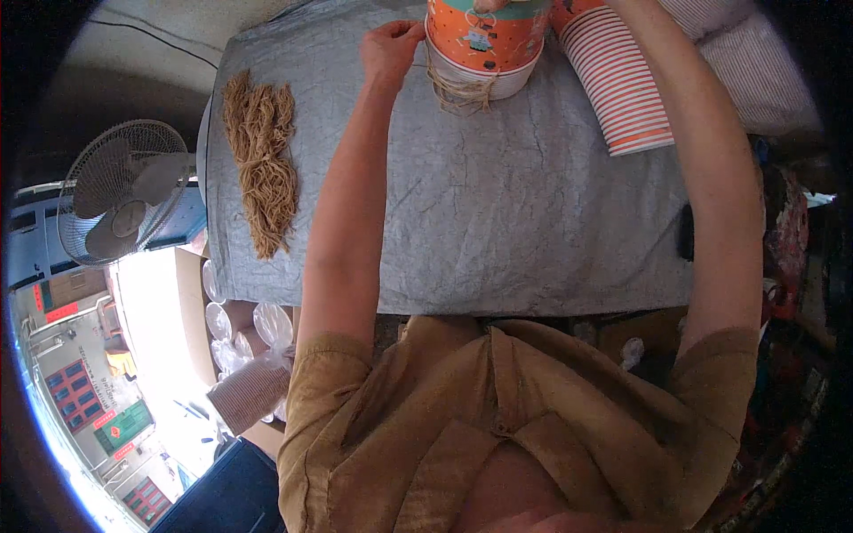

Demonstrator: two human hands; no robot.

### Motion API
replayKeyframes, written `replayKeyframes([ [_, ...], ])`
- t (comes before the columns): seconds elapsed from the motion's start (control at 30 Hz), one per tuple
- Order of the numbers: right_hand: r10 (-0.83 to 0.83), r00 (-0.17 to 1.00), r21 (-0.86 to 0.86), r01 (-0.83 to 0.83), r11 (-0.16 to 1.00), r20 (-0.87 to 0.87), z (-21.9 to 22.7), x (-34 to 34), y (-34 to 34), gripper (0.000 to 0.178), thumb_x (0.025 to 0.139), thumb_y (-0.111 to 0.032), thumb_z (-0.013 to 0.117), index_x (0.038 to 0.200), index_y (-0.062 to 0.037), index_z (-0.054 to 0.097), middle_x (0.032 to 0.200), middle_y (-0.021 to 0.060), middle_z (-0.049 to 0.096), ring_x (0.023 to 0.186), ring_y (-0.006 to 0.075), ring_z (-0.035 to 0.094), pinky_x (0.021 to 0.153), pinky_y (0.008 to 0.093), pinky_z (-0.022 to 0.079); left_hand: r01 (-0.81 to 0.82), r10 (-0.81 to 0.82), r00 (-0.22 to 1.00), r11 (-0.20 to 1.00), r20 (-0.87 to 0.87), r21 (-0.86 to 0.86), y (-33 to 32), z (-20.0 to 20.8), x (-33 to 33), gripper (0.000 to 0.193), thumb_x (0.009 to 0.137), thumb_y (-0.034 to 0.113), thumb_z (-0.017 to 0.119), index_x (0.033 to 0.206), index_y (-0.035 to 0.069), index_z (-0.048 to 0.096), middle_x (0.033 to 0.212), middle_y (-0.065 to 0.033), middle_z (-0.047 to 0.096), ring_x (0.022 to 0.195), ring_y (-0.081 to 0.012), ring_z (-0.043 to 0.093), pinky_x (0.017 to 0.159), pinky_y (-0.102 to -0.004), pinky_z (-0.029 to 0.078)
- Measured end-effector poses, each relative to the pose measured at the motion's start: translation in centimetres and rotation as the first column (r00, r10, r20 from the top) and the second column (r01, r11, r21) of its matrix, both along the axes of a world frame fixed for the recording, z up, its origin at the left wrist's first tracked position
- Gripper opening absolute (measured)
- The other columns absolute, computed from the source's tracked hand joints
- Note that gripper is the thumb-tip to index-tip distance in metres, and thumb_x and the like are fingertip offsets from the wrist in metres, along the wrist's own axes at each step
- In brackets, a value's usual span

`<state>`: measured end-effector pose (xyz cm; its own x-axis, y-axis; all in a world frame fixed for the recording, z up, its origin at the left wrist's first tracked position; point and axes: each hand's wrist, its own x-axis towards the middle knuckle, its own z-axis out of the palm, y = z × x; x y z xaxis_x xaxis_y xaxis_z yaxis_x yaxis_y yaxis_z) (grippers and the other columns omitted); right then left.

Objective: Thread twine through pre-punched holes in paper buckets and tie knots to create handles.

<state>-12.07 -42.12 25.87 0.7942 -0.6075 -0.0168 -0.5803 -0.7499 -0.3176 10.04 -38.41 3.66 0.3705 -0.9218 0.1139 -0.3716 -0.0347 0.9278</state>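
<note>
An orange and teal printed paper tub [484,40] stands at the far middle of the covered table, its lower part white. Loose strands of twine [471,93] lie around its base. My left hand [394,55] is at the tub's left side, thumb and fingers pinched together against its edge; what they grip is too small to make out. My right arm reaches past the upper edge, so most of that hand is out of view. Only fingertips [489,4] show at the top of the tub, apparently from my right hand, and their grip is hidden.
A bundle of brown twine [262,169] lies on the table's left on a grey sheet [533,204]. Nested orange and white tubs [622,93] lie to the right, beside striped wrapped stacks [764,71]. A fan [124,191] and wrapped cups [249,391] are at the left.
</note>
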Motion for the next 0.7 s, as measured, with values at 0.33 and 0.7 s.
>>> replayKeyframes([
  [0.33, -0.020, 1.000, 0.005, 0.020, 1.000, 0.004, -0.2, -1.0, -0.2, 0.083, 0.062, -0.038, 0.086, 0.126, 0.0042, 0.056, 0.118, 0.0224, 0.065, 0.107, 0.0296, 0.064, 0.089, 0.0369, 0.053, -0.016, 0.012, 0.998, 0.998, 0.060, 0.056, 0.1, 0.7, -1.1, 0.030, 0.079, 0.033, 0.079, 0.094, 0.007, 0.079, 0.082, -0.0046, 0.075, 0.074, -0.0129, 0.067, 0.070, -0.0294, 0.052],
  [0.7, 0.036, 0.996, 0.099, -0.045, 0.994, 0.086, -1.3, 0.2, -0.3, 0.086, 0.061, -0.038, 0.086, 0.129, 0.0039, 0.054, 0.130, 0.0228, 0.057, 0.118, 0.0319, 0.058, 0.097, 0.0375, 0.050, -0.210, 0.215, 0.970, 0.976, 0.113, -0.055, -0.8, -1.2, -0.1, 0.027, 0.080, 0.029, 0.070, 0.094, 0.007, 0.077, 0.086, -0.0122, 0.075, 0.082, -0.0241, 0.072, 0.076, -0.0357, 0.055],
])
